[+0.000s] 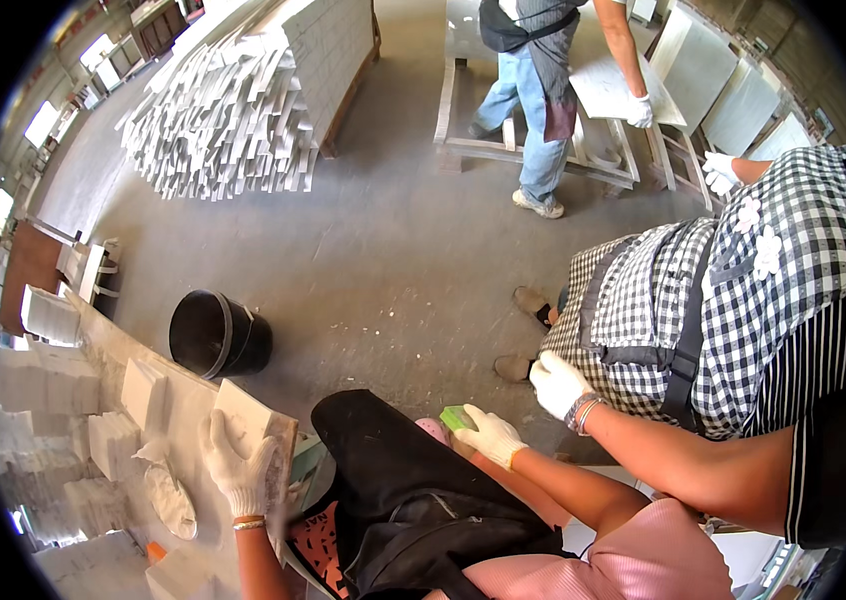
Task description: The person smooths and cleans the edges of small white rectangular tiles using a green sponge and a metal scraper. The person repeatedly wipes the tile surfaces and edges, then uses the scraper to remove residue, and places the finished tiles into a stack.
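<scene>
My left hand (235, 472), in a pale knit glove, rests against a white tile stack (243, 408) at the edge of the worktable. Its fingers are stretched upward, with the thumb apart from them. In my right hand (491, 438), also gloved, is a green sponge-like block (458, 418), held over my lap beside my black apron (403, 470). Left of my left hand, a round dish (170, 500) with pale paste or powder lies on the table. Another small tile stack (144, 390) stands just beyond it.
A black bucket (220, 335) stands on the floor beyond the table. Close on my right is a co-worker in a checkered apron (663, 290), one gloved hand (560, 385) near mine. Another person (543, 90) handles a white slab (623, 90). Long strips (233, 120) are piled far left.
</scene>
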`<move>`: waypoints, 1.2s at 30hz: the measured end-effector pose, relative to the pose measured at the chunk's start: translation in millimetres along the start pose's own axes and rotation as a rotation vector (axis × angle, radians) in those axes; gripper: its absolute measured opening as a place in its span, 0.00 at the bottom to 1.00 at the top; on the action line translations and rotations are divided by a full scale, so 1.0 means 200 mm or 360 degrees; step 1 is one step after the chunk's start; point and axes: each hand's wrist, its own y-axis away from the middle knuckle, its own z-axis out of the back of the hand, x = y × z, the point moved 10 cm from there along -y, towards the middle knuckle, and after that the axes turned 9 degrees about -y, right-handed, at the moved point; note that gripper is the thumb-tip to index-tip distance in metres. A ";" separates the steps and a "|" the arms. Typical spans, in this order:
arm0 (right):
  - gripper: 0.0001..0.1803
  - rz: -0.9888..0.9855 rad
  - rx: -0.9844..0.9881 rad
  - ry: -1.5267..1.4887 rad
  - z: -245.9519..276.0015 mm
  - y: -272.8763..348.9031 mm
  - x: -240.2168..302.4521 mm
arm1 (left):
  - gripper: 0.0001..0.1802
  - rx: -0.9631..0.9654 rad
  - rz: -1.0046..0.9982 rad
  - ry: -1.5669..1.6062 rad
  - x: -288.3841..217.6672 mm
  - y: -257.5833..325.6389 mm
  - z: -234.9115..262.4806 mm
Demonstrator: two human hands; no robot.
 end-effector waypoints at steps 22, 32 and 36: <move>0.37 0.0088 -0.0191 0.0176 -0.13 -0.03 0.05 | 0.52 0.0076 0.0090 -0.0115 0.15 0.05 -0.07; 0.34 0.0093 -0.0204 0.0163 -0.22 -0.06 -0.04 | 0.51 0.0060 0.0039 -0.0135 0.17 0.05 -0.08; 0.34 0.0078 -0.0162 0.0161 -0.23 -0.04 -0.04 | 0.50 0.0047 0.0022 -0.0137 0.17 0.10 -0.08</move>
